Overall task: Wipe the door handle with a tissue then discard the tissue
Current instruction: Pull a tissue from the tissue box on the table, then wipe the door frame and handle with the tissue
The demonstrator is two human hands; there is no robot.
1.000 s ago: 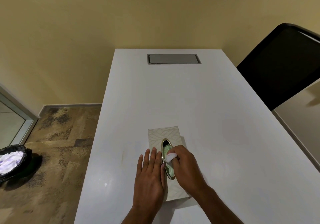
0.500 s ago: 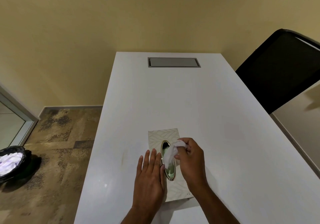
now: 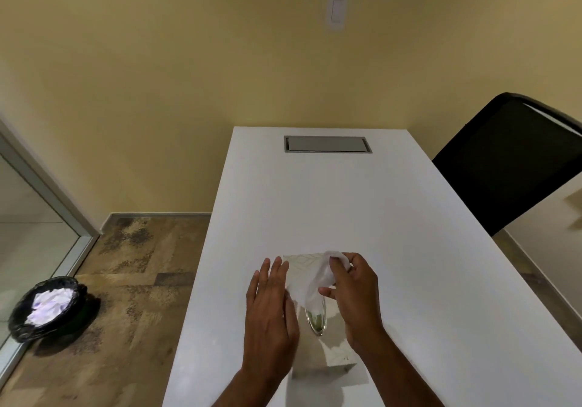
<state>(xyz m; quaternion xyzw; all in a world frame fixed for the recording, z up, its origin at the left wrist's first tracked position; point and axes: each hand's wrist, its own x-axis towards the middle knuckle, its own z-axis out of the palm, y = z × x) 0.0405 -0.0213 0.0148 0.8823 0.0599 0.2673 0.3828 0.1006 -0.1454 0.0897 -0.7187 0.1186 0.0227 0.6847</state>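
While the tissue box is steadied by the flat, spread left hand, a white tissue is pinched by the right hand. The box is set near the table's near edge.

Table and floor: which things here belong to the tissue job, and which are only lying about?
Belong to the job:
- tissue, pinched by the right hand
- tissue box, steadied by the left hand
- bin on the floor, already holding used tissues

Only lying about:
- black chair
- grey hatch in the table
- wall switch
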